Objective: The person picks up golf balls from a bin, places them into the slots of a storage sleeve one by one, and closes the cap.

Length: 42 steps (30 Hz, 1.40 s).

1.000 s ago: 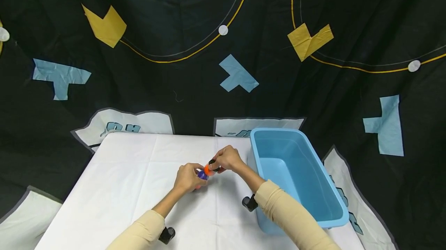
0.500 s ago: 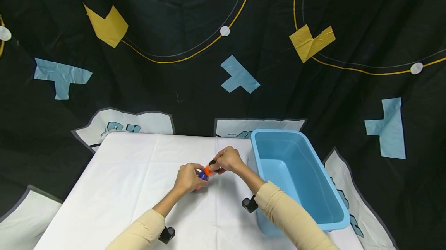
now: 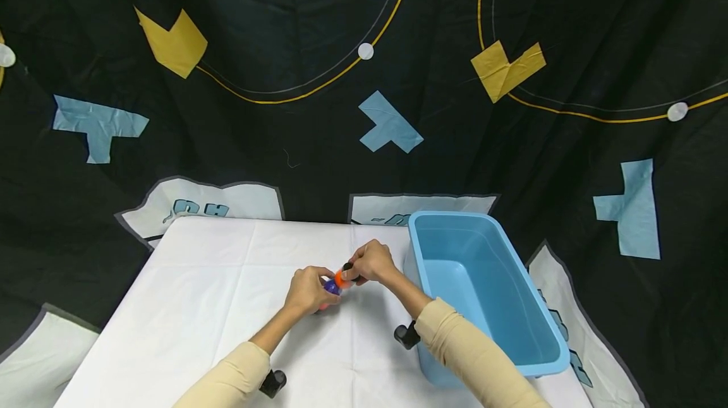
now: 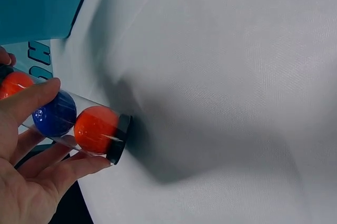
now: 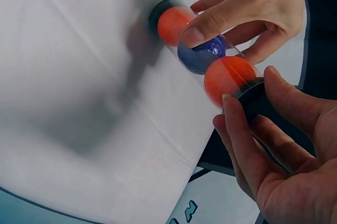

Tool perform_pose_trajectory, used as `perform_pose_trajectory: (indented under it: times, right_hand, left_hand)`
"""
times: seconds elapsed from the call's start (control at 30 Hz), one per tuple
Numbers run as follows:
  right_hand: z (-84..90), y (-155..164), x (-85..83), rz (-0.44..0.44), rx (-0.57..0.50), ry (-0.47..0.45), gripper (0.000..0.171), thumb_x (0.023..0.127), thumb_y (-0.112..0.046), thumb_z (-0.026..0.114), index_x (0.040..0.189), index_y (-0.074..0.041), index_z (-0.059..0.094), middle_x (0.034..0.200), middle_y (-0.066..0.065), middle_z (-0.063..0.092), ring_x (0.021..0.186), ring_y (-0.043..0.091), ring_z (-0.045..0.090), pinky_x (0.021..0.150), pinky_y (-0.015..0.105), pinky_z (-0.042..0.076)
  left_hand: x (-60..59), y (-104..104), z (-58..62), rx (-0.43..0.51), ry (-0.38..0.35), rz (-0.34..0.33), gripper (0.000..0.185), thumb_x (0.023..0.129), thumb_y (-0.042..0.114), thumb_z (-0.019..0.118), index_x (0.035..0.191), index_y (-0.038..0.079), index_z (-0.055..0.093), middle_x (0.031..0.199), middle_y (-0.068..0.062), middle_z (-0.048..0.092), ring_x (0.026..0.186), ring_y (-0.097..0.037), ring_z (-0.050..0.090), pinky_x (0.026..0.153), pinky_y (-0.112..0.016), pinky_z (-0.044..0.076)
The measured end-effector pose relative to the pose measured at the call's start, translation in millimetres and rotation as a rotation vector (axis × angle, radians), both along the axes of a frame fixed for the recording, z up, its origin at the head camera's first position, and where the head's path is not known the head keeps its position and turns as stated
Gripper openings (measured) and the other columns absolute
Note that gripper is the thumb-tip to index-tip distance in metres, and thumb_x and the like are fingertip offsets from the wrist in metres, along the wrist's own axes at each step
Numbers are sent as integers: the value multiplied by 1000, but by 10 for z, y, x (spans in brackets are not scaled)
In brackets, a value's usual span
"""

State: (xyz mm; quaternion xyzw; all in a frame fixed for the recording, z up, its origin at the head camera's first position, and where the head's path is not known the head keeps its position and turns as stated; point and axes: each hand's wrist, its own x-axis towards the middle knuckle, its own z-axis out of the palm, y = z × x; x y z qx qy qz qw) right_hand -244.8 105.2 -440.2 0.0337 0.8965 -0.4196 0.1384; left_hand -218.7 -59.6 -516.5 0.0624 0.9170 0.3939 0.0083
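Observation:
A clear tube (image 4: pixel 79 102) with black end caps holds two orange balls and a blue ball between them. My left hand (image 3: pixel 306 290) grips the tube around its middle, thumb across the blue ball (image 4: pixel 55 113). One orange ball (image 4: pixel 96 129) sits at the capped end beyond my left fingers. At the other end my right hand (image 3: pixel 372 261) pinches the black cap (image 5: pixel 251 93), right beside the second orange ball (image 5: pixel 230 81). The tube is tilted and held over the white table, its shadow falling on the cloth.
A light blue plastic tub (image 3: pixel 418 256) stands on the right of the white table (image 3: pixel 227 307), beside my right forearm. Behind the table hangs a black backdrop (image 3: pixel 256 143) with yellow and blue tape shapes. Small black cameras (image 3: pixel 273 383) are worn at my wrists.
Both hands stay on the tube in nearly the same place. The right hand shifts very slightly at the cap, and the head view sways a little.

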Motion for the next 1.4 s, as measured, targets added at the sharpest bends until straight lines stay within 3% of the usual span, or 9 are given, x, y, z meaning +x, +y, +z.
perform_pose_trajectory:
  times: [0.37, 0.5, 0.63, 0.87, 1.03, 1.17, 1.27, 1.4]
  right_hand:
    - [-18, -23, 51, 47, 42, 38, 19, 71, -6, 91, 84, 1, 79, 80, 15, 74, 57, 20, 73, 54, 25, 58]
    - [-9, -32, 31, 54, 19, 41, 18, 71, -5, 91, 81, 1, 78, 88, 22, 71, 61, 25, 75, 58, 29, 60]
    - [-5, -35, 15, 70, 15, 56, 18, 71, -5, 91, 80, 2, 77, 85, 21, 73, 62, 26, 75, 60, 32, 61]
    - [-5, -33, 3, 77, 5, 61, 22, 71, -7, 92, 86, 2, 78, 79, 17, 74, 59, 23, 74, 58, 29, 60]
    - [-16, -32, 3, 100, -9, 59, 23, 73, -6, 90, 90, 4, 78, 80, 16, 74, 63, 26, 76, 61, 32, 61]
    - [17, -22, -5, 149, 41, 47, 25, 75, -8, 89, 93, 4, 77, 79, 15, 73, 66, 29, 75, 65, 37, 62]
    - [105, 7, -20, 183, 121, 5, 36, 77, -15, 89, 105, 3, 75, 91, 18, 73, 70, 30, 75, 67, 39, 62]
    - [330, 114, -45, 193, 211, -25, 49, 80, -22, 87, 120, 1, 70, 113, 21, 69, 77, 28, 73, 63, 32, 61]
  left_hand:
    - [32, -10, -15, 14, -11, 0, 44, 58, 17, 97, 97, 11, 80, 75, -5, 74, 67, -14, 66, 59, -28, 52]
    - [36, -21, 5, 23, 0, -1, 43, 59, 15, 97, 98, 10, 79, 75, -5, 74, 66, -14, 67, 58, -29, 53]
    - [31, -33, 22, 37, -9, -3, 42, 60, 14, 97, 99, 10, 79, 75, -5, 74, 64, -14, 66, 58, -28, 53]
    - [25, -41, 16, 3, 10, 2, 44, 61, 17, 97, 100, 10, 78, 75, -5, 73, 66, -15, 66, 58, -29, 53]
    - [27, -46, 11, -11, 3, 5, 43, 63, 18, 96, 101, 9, 77, 77, -7, 73, 67, -16, 67, 58, -29, 53]
    - [26, -50, 9, -14, 1, -6, 43, 64, 17, 95, 101, 10, 76, 78, -8, 73, 67, -16, 66, 57, -29, 53]
    - [20, -39, 6, -9, 5, -18, 42, 63, 16, 95, 99, 10, 76, 76, -6, 73, 64, -14, 66, 57, -29, 53]
    - [-27, -16, 28, -10, 23, -14, 41, 63, 15, 95, 97, 9, 75, 74, -6, 73, 62, -14, 66, 58, -30, 53]
